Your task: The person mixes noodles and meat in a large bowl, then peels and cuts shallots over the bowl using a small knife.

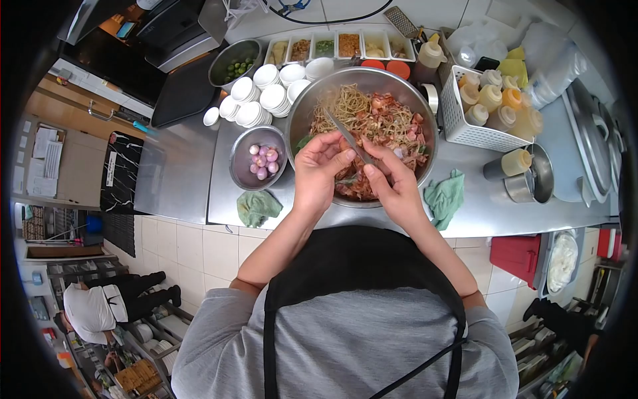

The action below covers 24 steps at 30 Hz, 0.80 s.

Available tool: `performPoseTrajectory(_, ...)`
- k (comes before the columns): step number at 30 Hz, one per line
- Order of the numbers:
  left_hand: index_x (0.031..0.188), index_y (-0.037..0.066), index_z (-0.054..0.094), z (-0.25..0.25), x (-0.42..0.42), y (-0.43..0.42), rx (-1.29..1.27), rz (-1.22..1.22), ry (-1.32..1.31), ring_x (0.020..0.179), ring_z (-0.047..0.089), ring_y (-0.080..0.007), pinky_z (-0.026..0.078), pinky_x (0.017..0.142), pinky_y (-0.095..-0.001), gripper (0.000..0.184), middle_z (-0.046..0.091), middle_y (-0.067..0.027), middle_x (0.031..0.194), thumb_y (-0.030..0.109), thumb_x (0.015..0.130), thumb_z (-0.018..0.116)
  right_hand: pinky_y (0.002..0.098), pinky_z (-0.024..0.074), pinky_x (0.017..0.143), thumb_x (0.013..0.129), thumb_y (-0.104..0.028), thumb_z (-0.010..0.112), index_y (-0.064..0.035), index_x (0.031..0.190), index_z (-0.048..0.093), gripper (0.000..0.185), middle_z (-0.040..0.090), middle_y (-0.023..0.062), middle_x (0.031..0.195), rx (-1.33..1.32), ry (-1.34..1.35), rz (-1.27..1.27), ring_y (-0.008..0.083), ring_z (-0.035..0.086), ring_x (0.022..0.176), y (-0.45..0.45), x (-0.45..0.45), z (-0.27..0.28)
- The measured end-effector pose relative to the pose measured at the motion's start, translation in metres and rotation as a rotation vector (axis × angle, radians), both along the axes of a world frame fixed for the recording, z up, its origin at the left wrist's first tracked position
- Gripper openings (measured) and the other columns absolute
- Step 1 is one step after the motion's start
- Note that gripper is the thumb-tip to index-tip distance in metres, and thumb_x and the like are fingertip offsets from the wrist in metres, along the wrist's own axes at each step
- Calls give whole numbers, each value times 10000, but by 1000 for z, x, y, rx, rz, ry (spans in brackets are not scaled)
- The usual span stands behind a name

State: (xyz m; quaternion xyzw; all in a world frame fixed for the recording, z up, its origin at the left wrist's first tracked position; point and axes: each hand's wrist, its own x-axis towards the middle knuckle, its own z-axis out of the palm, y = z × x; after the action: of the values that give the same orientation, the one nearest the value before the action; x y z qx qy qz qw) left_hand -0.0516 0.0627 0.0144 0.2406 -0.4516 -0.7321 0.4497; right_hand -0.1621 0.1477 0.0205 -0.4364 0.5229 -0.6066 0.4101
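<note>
My right hand [393, 183] is closed on a small knife [347, 136], its blade slanting up and left over a large steel bowl [294, 110]. Against the near side of the blade, my left hand [319, 163] has its thumb and fingers pinched together; whatever is between them is hidden. Thin tan strands and reddish-brown, papery-looking pieces [399, 120] fill the large bowl below both hands. To its left stands a smaller steel bowl [234, 163] with several peeled, pinkish shallots [264, 159].
Green cloths [258, 208] [444, 198] lie either side of the large bowl. Behind are stacked white cups [272, 98], a pot of green limes [239, 68] and condiment trays [324, 46]. A white basket of squeeze bottles [458, 126] stands right. A person [100, 306] is at lower left.
</note>
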Motion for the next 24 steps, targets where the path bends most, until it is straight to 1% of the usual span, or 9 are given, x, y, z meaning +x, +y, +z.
performPoseTrajectory(5, 997, -27, 526, 1, -1, 3, -35, -18, 2, 843, 544, -124, 443, 767, -243, 299, 582, -79, 913, -85, 712, 594, 161, 291, 478, 850, -50, 473, -42, 1108, 463, 258, 471, -33, 680, -55, 73, -52, 15, 353, 536, -5, -3, -7)
performPoseTrajectory(6, 997, -27, 526, 1, -2, 3, -36, -19, 2, 843, 544, -124, 443, 767, -243, 299, 582, -79, 913, -85, 712, 594, 188, 351, 595, 839, -48, 486, -40, 1064, 474, 226, 529, 10, 808, -22, -11, -32, 37, 437, 690, -6, -5, -4)
performPoseTrajectory(8, 1006, -28, 522, -1, -3, 3, -35, -49, 17, 849, 541, -124, 442, 767, -245, 309, 580, -79, 912, -85, 711, 595, 216, 411, 712, 828, -45, 499, -38, 1021, 485, 194, 586, 54, 937, 8, -94, -16, 60, 522, 843, -7, -10, -5)
performPoseTrajectory(10, 1012, -27, 520, -2, -5, 2, -32, -52, 27, 856, 539, -124, 442, 767, -246, 317, 577, -77, 915, -86, 709, 596, 185, 389, 619, 828, -40, 496, -46, 1000, 478, 173, 577, 14, 842, 78, -77, 6, 32, 501, 731, -8, -13, -10)
performPoseTrajectory(11, 1017, -25, 518, -2, -6, 1, -27, -51, 36, 862, 537, -124, 442, 766, -246, 326, 573, -76, 917, -87, 707, 597, 185, 389, 619, 828, -40, 496, -46, 1000, 478, 173, 577, 14, 842, 75, -76, 4, 32, 501, 731, -8, -13, -7)
performPoseTrajectory(13, 1021, -22, 518, -1, -6, -1, -15, -67, 50, 858, 534, -123, 441, 769, -246, 332, 568, -71, 914, -86, 705, 600, 166, 351, 526, 833, -50, 493, -53, 1048, 468, 217, 535, -18, 768, 18, -154, -7, 12, 449, 617, -8, -9, 7)
performPoseTrajectory(16, 1026, -17, 518, -9, -6, -6, -11, -88, 59, 850, 527, -121, 438, 775, -246, 344, 559, -60, 907, -85, 700, 605, 157, 292, 449, 838, -64, 491, -72, 1118, 459, 282, 485, -37, 699, 64, -229, 59, 4, 385, 535, -5, -7, 15)
performPoseTrajectory(19, 1031, -13, 518, -9, -4, -10, -31, -89, 41, 847, 520, -119, 434, 785, -248, 350, 553, -53, 900, -85, 700, 605, 159, 273, 423, 846, -82, 480, -95, 1171, 447, 328, 459, -42, 643, 107, -250, 158, 14, 370, 490, -5, -15, 16)
performPoseTrajectory(24, 1046, -13, 511, 1, -2, -13, -36, -89, 12, 859, 515, -123, 427, 808, -255, 349, 552, -55, 907, -84, 713, 587, 171, 261, 399, 858, -107, 462, -99, 1166, 460, 308, 425, -34, 570, 159, -283, 154, 25, 356, 452, -4, -24, 5)
